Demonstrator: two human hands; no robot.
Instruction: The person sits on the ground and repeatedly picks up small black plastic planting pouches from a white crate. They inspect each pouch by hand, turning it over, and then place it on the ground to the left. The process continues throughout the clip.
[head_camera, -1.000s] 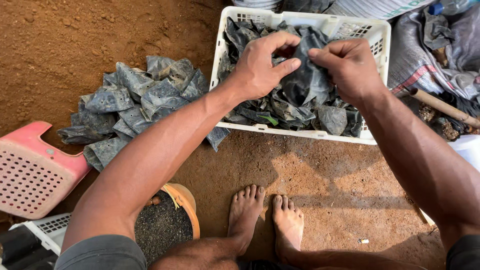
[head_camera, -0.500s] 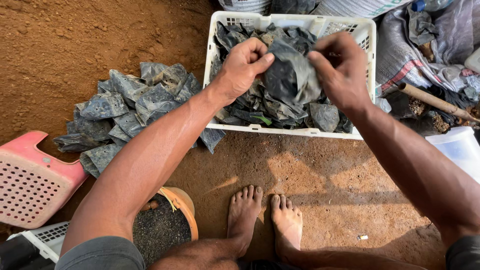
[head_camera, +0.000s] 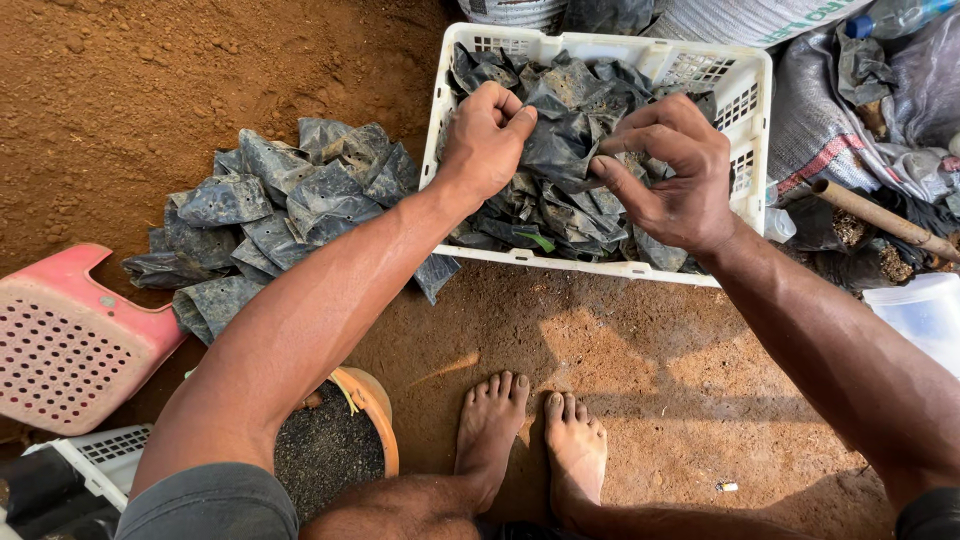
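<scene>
Nearest the camera, two bare feet (head_camera: 530, 440) stand side by side on the red dirt ground (head_camera: 660, 350). Just to their left sits an orange-rimmed pot (head_camera: 365, 420) filled with dark soil, partly covered by the person's left forearm. Further left, at the lower left corner of the view, a white crate corner (head_camera: 90, 465) shows, and above it lies a pink perforated plastic piece (head_camera: 70, 340).

Farther out on the ground, left of the arms, a heap of flattened black plastic bags (head_camera: 280, 205) lies dusted with soil, its right edge touching the front left corner of a white plastic crate (head_camera: 745, 150). The crate is packed with more crumpled black bags.

Over the crate, both hands hold one black bag (head_camera: 560, 145) raised just above the pile inside. The left hand (head_camera: 485, 140) is curled into a loose fist, thumb pressed against forefinger, pinching the bag's left edge. The right hand (head_camera: 675, 175) pinches its right edge between thumb and bent fingers, the other fingers half folded.

To the right of the crate, a wooden handle (head_camera: 880, 215) lies across grey cloth and sacks (head_camera: 830, 110), and a translucent white tub (head_camera: 925, 315) sits at the right edge.
</scene>
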